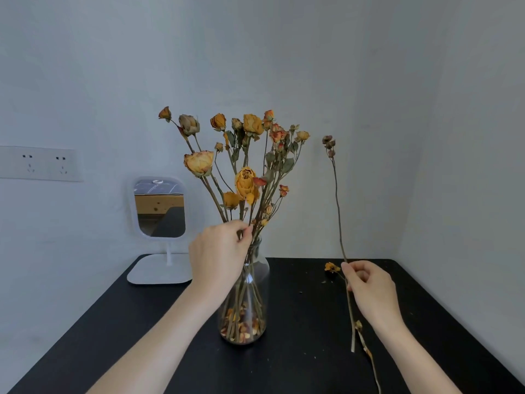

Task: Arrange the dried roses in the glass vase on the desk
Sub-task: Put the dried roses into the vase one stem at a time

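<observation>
A clear glass vase [257, 282] stands mid-desk, holding a bunch of dried orange and yellow roses [246, 155], with loose petals at its bottom. My left hand [217, 257] pinches the stems just above the vase neck. My right hand [369, 285] holds a single long dried rose stem [338, 206] upright to the right of the vase, its small brownish buds at the top and its cut end just above the desk. Another dried rose [331, 267] lies on the desk behind my right hand.
The black desk [298, 362] sits in a corner of white walls. A white stand mirror [159, 209] is at the back left. A wall socket plate [39, 163] is on the left wall. Small petal crumbs dot the desk.
</observation>
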`<control>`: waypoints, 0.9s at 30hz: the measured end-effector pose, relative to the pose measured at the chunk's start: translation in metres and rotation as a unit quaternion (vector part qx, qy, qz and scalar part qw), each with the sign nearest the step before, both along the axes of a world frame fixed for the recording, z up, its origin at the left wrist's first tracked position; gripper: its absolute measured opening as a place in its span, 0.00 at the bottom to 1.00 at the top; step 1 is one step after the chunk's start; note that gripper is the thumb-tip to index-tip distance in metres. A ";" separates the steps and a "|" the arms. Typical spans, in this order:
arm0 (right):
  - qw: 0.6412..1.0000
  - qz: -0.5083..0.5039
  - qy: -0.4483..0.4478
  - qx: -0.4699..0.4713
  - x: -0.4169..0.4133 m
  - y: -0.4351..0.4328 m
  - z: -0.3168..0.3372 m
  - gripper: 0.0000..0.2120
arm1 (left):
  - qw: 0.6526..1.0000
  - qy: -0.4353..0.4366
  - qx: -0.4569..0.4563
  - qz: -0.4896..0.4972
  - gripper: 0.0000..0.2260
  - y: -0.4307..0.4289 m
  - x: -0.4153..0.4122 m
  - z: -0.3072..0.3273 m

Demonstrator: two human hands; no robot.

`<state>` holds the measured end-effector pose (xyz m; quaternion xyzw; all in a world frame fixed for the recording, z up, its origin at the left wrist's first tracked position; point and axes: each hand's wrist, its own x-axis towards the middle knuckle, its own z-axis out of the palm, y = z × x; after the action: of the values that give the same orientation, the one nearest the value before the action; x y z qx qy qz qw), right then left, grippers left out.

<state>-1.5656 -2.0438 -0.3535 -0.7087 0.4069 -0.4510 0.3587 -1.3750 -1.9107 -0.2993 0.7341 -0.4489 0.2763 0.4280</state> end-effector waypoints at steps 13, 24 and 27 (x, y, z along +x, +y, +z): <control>0.999 0.025 -0.027 -0.016 0.021 -0.002 0.026 0.04 | 0.979 0.203 0.020 -0.018 0.34 -0.022 0.020 -0.058; 0.991 0.076 -0.083 -0.066 0.049 0.001 0.066 0.06 | 0.960 0.257 0.028 -0.107 0.40 -0.029 0.042 -0.059; 0.990 0.076 -0.096 -0.072 0.053 0.003 0.071 0.07 | 0.949 0.276 0.038 -0.147 0.32 -0.025 0.048 -0.062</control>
<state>-1.5124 -2.0405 -0.2826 -0.7149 0.2820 -0.5164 0.3779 -1.3265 -1.9357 -0.3614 0.7234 -0.4263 -0.0209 0.5427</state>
